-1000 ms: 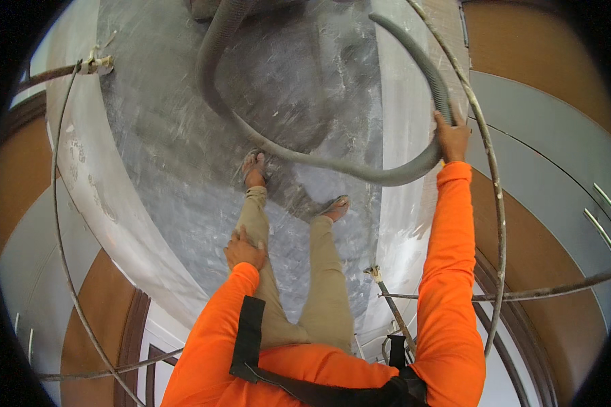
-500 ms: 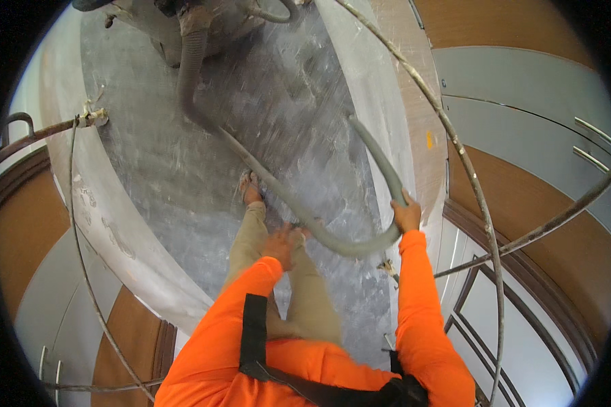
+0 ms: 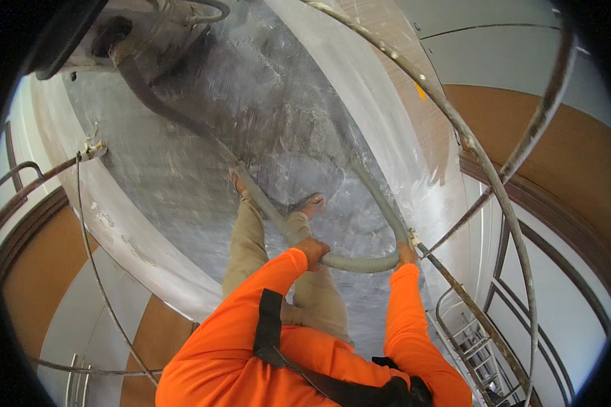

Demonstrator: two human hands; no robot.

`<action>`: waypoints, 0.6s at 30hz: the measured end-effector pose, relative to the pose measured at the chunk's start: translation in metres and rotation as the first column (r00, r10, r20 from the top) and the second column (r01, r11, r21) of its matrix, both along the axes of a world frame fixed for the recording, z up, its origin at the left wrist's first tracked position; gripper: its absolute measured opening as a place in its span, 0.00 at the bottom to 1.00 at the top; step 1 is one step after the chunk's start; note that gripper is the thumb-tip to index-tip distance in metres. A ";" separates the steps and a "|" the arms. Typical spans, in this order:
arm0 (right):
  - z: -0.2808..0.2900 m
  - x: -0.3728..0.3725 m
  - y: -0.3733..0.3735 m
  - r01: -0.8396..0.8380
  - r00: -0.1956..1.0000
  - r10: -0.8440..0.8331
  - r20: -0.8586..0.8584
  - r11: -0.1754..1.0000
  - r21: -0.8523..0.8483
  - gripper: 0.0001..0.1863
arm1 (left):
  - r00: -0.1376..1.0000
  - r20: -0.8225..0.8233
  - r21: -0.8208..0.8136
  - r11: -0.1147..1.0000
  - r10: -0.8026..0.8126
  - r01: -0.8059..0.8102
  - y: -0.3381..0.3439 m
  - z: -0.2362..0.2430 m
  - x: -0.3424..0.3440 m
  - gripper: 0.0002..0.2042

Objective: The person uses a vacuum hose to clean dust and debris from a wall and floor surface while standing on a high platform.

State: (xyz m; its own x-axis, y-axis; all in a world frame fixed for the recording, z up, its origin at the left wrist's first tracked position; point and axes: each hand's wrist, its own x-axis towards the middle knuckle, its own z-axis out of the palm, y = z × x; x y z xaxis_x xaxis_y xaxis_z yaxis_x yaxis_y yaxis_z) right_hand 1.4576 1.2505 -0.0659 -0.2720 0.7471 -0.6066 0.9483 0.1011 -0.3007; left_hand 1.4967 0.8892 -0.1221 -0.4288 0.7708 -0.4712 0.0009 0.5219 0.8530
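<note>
A flexible grey corrugated hose (image 3: 360, 263) bends in a U in front of my legs. My left hand (image 3: 312, 252) is closed around it on the near side of the bend. At the right side of the bend my right hand (image 3: 406, 255) grips it too. From there the hose's far length reaches forward to a loose end low over the dusty grey floor (image 3: 278, 102). The other length runs past my left leg up to a dusty machine (image 3: 95, 64) at the top left, where it plugs into a dark fitting.
A pale curved border (image 3: 132, 237) edges the floor. Rusty rails (image 3: 44, 180) stand at the left, and a thick cable (image 3: 468, 139) and bar (image 3: 533, 129) cross the right. Below on the right is a metal ladder-like frame (image 3: 478, 349). My feet (image 3: 312, 205) stand mid-floor.
My left hand has moved from beside my leg onto the hose and closed on it. The bend sits lower, and the view has turned, bringing more of the machine's fitting into sight.
</note>
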 end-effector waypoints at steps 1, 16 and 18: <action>0.002 0.022 0.012 0.059 0.997 -0.059 -0.050 0.998 -0.011 0.28 | 0.999 -0.009 -0.045 0.998 -0.047 0.047 -0.002 -0.004 0.001 0.20; -0.083 -0.020 -0.047 0.398 0.813 -0.577 -0.072 0.643 -0.655 0.29 | 0.978 -0.204 -0.246 0.964 0.051 -0.101 -0.174 0.081 -0.023 0.25; -0.106 -0.044 -0.085 0.424 0.814 -0.576 -0.078 0.679 -0.599 0.32 | 0.969 -0.203 -0.189 0.966 0.138 -0.177 -0.203 0.094 -0.031 0.27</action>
